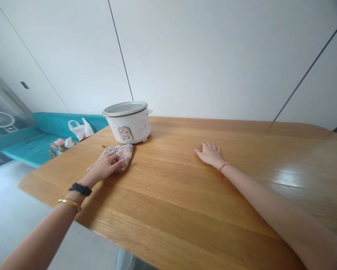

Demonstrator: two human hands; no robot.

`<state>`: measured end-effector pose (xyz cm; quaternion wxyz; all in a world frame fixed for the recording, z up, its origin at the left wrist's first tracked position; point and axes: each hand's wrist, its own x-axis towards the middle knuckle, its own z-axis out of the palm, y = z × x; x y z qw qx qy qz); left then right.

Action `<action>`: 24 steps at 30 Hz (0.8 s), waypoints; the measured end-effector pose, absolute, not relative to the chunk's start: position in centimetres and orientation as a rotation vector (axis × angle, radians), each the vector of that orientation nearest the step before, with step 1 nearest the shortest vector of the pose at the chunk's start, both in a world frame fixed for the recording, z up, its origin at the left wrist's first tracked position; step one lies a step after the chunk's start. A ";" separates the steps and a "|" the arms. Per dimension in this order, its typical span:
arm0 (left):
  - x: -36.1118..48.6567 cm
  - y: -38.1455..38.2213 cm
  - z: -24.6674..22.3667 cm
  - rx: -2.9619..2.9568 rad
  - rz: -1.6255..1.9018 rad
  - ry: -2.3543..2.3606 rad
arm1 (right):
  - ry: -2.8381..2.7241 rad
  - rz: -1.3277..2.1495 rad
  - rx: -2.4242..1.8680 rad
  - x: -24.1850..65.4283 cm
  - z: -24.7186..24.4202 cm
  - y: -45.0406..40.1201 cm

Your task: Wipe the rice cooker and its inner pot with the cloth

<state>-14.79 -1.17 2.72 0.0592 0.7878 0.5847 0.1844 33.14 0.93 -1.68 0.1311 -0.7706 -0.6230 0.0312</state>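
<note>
My left hand (108,166) rests on top of a pink and white textured cloth pouch (126,153). Its thumb and fingers are apart and lie over the fabric; the far fingertips are partly hidden. Just behind the pouch stands a white rice cooker (136,127) without a lid, its grey rim uncovered and a small switch panel on the front. My right hand (211,154) lies palm down on the wooden table (168,195), fingers spread, holding nothing.
Beyond the table's left side is a teal bench (24,144) bearing a white plastic bag (82,130) and some small items. A white panelled wall (199,56) rises behind the table. Farther left stands a fan (0,119).
</note>
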 end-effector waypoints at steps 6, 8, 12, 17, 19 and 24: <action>-15.8 0.6 3.3 2.416 0.451 1.769 | -1.954 0.082 -2.259 32.4 -2.0 1.0; -15.3 0.9 3.5 2.395 0.386 1.837 | -1.985 0.064 -2.250 32.7 -1.6 1.0; -11.9 1.3 4.9 2.218 0.295 2.198 | -2.066 0.006 -2.157 34.4 -0.9 1.4; -4.2 3.2 4.2 2.436 0.673 1.741 | -1.939 -0.061 -2.105 37.0 -1.6 2.4; -1.9 4.5 2.6 2.442 0.615 1.525 | -1.943 -0.060 -2.078 37.6 -2.2 2.6; -0.4 6.1 -1.3 2.560 0.453 1.480 | -2.010 -0.114 -2.057 37.6 -2.9 2.7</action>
